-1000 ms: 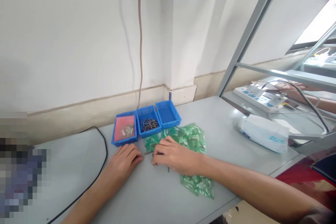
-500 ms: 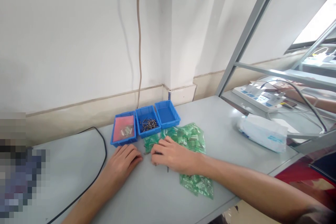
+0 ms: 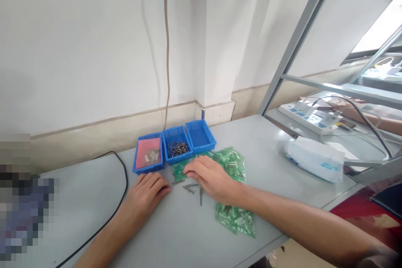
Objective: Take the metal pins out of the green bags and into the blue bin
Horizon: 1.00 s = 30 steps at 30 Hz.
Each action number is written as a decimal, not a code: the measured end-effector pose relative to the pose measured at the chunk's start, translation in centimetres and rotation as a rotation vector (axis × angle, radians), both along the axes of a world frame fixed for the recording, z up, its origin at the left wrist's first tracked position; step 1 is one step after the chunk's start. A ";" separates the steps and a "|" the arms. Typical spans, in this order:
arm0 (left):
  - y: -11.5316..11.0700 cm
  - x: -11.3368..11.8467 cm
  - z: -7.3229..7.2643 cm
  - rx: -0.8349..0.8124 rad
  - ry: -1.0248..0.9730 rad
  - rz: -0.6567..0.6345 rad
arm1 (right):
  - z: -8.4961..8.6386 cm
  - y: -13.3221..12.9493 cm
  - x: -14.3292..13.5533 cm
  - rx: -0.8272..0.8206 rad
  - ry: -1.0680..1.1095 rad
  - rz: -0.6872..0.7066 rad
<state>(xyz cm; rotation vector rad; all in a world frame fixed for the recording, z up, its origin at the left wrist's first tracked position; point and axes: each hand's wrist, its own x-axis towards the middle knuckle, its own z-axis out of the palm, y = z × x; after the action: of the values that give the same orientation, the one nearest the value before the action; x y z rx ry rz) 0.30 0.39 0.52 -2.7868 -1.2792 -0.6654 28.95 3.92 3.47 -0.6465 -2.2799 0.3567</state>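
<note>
My left hand (image 3: 147, 191) rests on the grey table in front of the left blue bin (image 3: 148, 153), its fingers bent together; whether anything is under them is hidden. My right hand (image 3: 209, 178) hovers by the green plastic bags (image 3: 234, 163), fingers pressed together and pointing left, their tips out of clear sight. Several slim metal pins (image 3: 189, 188) lie loose between my hands. The middle blue bin (image 3: 177, 145) holds many metal pins. A pink sheet and a clear bag of small pieces lie in the left bin. The right blue bin (image 3: 200, 136) shows a bare bottom.
A black cable (image 3: 126, 176) curves over the table's left part. On the right lie a white-and-blue soft pack (image 3: 315, 159) and, beyond a metal frame (image 3: 282, 67), a power strip (image 3: 309, 118). Another person's arm (image 3: 367, 115) shows at the far right.
My right hand has lifted slightly and shifted up and right, uncovering several pins on the table. My left hand has stayed where it was.
</note>
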 end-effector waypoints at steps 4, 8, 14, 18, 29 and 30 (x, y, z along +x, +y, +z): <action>0.1 -0.1 0.0 0.037 0.023 0.026 | 0.4 -0.2 0.0 -0.116 0.065 -0.039; 0.1 0.0 0.1 0.091 0.032 0.036 | 0.7 -0.3 -0.1 -0.162 0.072 -0.047; -0.1 0.2 0.3 0.053 0.056 0.023 | 0.8 -0.3 -0.1 -0.166 0.063 -0.059; 0.0 0.0 -0.1 -0.003 0.042 0.018 | 0.8 -0.3 -0.1 -0.196 0.056 -0.083; -0.1 -0.2 -0.4 -0.042 -0.042 -0.020 | 0.6 -0.2 0.2 -0.199 0.074 -0.096; -0.1 -0.2 -0.3 -0.044 -0.047 -0.022 | 0.7 -0.2 0.2 -0.200 0.073 -0.099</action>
<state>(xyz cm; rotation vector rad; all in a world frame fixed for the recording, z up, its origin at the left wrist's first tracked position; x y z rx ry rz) 0.10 0.25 0.23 -2.8408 -1.2879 -0.7169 29.13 3.72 4.12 -0.8313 -2.1507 0.5561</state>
